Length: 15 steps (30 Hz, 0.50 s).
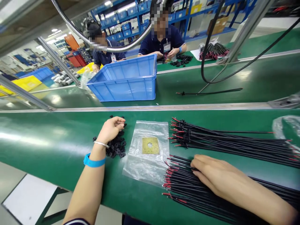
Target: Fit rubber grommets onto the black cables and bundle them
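My left hand (111, 128) hangs over a heap of small black plastic pieces (117, 147), thumb and fingers pinched on one small black piece (125, 124). On the right, my right hand (211, 172) rests on a spread of black cables (180, 184) with red and black wire ends, its fingers closed around a cable near the top of the spread. Between the hands lies a clear plastic bag (140, 172) with a yellowish square plate (146, 150) that has a round hole. Behind my right hand is a bundle of cables (217, 140) with black pieces near their wire ends.
A blue bin (124, 89) stands beyond the metal rail (164, 107). One cable (215, 92) lies on the far belt. A flexible metal hose (126, 47) and a looped black cord (203, 62) hang overhead. Two co-workers sit opposite. Clear plastic (283, 125) lies at right.
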Each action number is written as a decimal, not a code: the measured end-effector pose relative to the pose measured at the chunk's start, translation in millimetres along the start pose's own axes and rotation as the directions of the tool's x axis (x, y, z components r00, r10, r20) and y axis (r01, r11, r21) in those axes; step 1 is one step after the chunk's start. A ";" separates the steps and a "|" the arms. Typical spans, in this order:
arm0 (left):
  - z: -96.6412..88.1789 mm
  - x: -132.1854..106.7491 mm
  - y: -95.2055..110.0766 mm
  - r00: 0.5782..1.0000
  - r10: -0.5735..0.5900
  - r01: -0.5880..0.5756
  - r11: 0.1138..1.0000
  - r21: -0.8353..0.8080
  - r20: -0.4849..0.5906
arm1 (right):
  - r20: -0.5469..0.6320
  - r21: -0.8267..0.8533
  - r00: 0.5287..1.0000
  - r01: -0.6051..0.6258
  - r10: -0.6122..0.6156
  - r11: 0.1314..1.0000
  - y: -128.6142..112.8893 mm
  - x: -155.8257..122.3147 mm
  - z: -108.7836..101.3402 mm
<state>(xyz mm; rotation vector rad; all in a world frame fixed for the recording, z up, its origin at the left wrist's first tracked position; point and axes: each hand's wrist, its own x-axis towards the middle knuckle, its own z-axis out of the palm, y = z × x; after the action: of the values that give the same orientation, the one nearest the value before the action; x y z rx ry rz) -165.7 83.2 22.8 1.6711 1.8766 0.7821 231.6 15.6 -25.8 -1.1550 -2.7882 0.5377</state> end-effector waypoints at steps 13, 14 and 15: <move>82.5 -46.1 52.9 0.838 0.487 -0.521 0.848 0.097 0.247 | 0.039 -0.047 0.999 -0.006 0.008 0.999 -5.4 2.4 -6.5; 85.1 -49.9 55.7 0.796 0.526 -0.587 0.792 0.169 0.300 | 0.043 -0.030 0.999 -0.005 0.006 1.000 -5.7 2.4 -7.8; 86.7 -53.2 58.2 0.761 0.544 -0.634 0.739 0.228 0.353 | 0.042 -0.004 0.999 -0.007 0.007 1.000 -5.6 1.9 -9.6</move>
<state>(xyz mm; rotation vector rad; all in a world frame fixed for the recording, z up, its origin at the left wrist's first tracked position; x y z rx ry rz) -57.7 42.6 2.4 2.5249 1.3262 0.4284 228.4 16.1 -15.0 -1.1686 -2.8218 0.5644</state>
